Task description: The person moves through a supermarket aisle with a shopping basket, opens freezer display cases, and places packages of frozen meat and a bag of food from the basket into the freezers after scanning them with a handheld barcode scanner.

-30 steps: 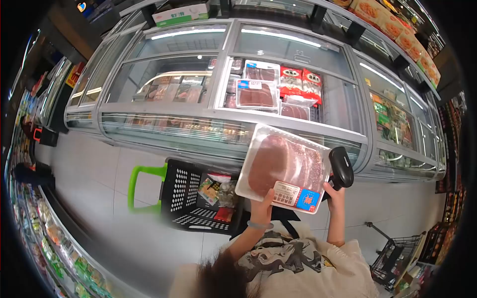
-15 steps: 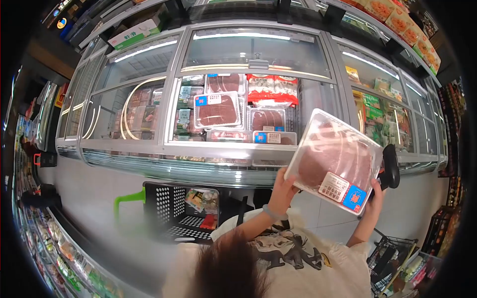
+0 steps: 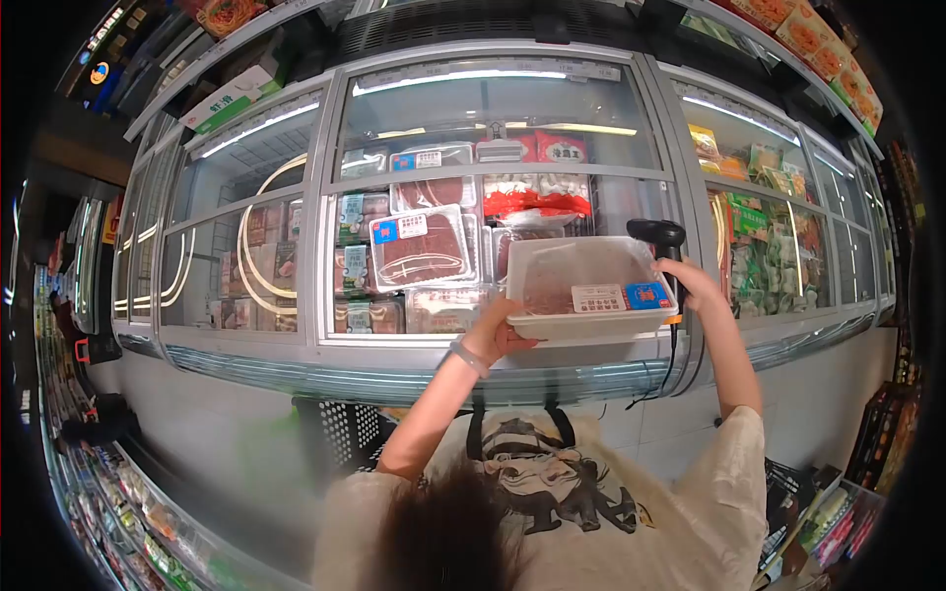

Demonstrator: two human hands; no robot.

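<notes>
A clear-topped plastic tray of packaged red meat [image 3: 567, 276] is held up over the front edge of the freezer, its white side facing me. My left hand [image 3: 496, 333] grips its lower left corner. My right hand [image 3: 694, 284] is at its right end, fingers around the edge and close against a black handheld scanner [image 3: 656, 234]. A cord hangs below the scanner. How the right fingers share the scanner and tray is partly hidden. Behind, in the freezer, lies a similar meat tray [image 3: 422, 248] with a blue and white label.
The glass-topped chest freezer [image 3: 246, 338] runs across the view, its sliding pane [image 3: 414, 113] over the rear part. Red and white bags [image 3: 537, 197] lie inside. A black perforated basket [image 3: 353, 430] stands below the front edge. Packed shelves line the left.
Both hands have carried the meat tray left and forward over the freezer edge, tipping it from facing up to nearly side-on. The scanner moved along with the right hand.
</notes>
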